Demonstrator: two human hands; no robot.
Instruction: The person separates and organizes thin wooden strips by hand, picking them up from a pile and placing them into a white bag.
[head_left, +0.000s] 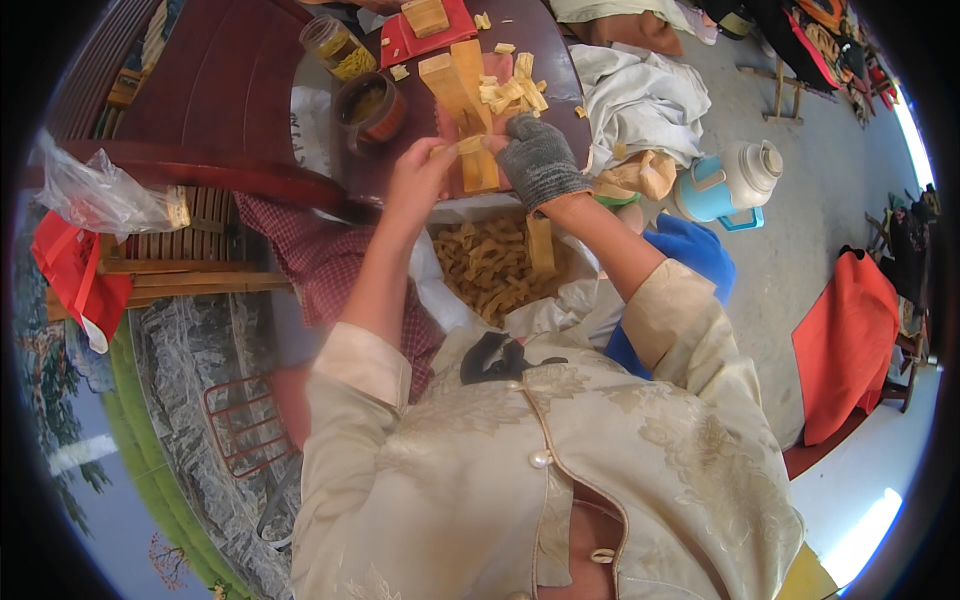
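Note:
A short pale yellow strip (471, 145) is stretched between my two hands, in front of a wooden block stand (469, 82) on the dark round table (555, 34). The bare fingertips of my left hand (421, 176) pinch its left end. At its right end are the thumb and fingers of my right hand (541, 159), which wears a grey knitted fingerless glove. Similar yellow pieces (517, 88) lie in a loose pile just beyond the right hand. Below both hands, a white-lined container (570, 300) holds many curled yellowish pieces (484, 262) and a flat wooden slat (541, 246).
Left on the table stand a dark mug (371, 109) and a clear jar (337, 49) with yellow bits. A wooden block (425, 16) rests on red cloth (390, 45) at the back. To the right, a blue-and-white thermos flask (727, 184) stands on the floor beside crumpled white cloth (637, 94).

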